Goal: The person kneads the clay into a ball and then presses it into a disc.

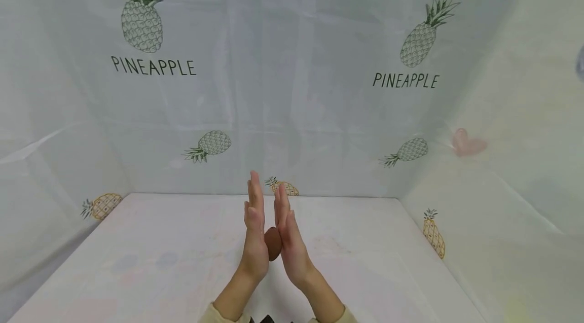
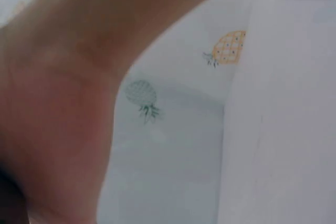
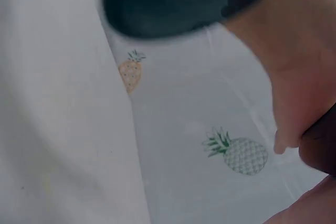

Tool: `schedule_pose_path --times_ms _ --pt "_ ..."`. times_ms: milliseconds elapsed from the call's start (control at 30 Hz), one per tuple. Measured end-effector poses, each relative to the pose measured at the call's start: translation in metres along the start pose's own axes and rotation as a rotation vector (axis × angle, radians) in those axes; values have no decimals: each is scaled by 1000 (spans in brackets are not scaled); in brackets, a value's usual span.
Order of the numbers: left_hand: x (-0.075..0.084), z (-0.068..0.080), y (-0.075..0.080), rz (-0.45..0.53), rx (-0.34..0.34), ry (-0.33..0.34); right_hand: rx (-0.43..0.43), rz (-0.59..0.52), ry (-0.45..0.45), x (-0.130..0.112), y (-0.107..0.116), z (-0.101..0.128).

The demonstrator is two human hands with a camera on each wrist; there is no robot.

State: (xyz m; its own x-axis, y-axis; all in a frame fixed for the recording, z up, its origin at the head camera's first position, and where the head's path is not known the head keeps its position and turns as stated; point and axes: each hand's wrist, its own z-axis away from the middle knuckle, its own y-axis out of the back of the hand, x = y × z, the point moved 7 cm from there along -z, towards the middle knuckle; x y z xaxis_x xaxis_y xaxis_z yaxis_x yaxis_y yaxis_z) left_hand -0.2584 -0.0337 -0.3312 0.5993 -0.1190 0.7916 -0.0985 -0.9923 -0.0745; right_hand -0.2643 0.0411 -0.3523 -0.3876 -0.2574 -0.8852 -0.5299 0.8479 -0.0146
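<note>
Above the middle of the white table (image 1: 137, 242), the left hand (image 1: 254, 231) and the right hand (image 1: 288, 237) are standing upright, palm facing palm, with fingers straight and pointing up toward the back wall. A small brown lump (image 1: 272, 243) is sitting between the two palms, pressed from both sides; only its lower edge is showing between the heels of the hands. The fingertips are staying slightly apart above it. Neither hand is curling round the lump. Both forearms are rising from cream sleeves (image 1: 214, 313) at the bottom edge of the head view. A pale cloth printed with pineapples (image 1: 142, 19) and the word PINEAPPLE is covering the walls around the table. In the left wrist view, the palm (image 2: 58, 108) is filling the left side, blurred. In the right wrist view, part of the hand (image 3: 299, 77) is showing at the right; the lump is appearing as a dark edge (image 3: 320, 150) beside it.
</note>
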Motion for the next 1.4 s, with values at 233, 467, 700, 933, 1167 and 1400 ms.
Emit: schedule_pose_path --times_ms 233,467,700,933,1167,1400 --pt "-13 -5 12 -5 34 42 -10 44 77 -16 -10 3" --pt "-18 1 -3 -112 -8 29 47 13 119 -28 1 4" --pt "-12 9 -22 -100 -71 14 74 22 112 -25 16 1" --pt "2 11 -25 -107 -71 -20 50 -13 65 -15 18 -1" --pt "5 5 -12 -47 -42 -23 7 -2 9 -8 6 0" --pt "-6 -3 4 44 0 35 -24 16 32 -15 -5 3"
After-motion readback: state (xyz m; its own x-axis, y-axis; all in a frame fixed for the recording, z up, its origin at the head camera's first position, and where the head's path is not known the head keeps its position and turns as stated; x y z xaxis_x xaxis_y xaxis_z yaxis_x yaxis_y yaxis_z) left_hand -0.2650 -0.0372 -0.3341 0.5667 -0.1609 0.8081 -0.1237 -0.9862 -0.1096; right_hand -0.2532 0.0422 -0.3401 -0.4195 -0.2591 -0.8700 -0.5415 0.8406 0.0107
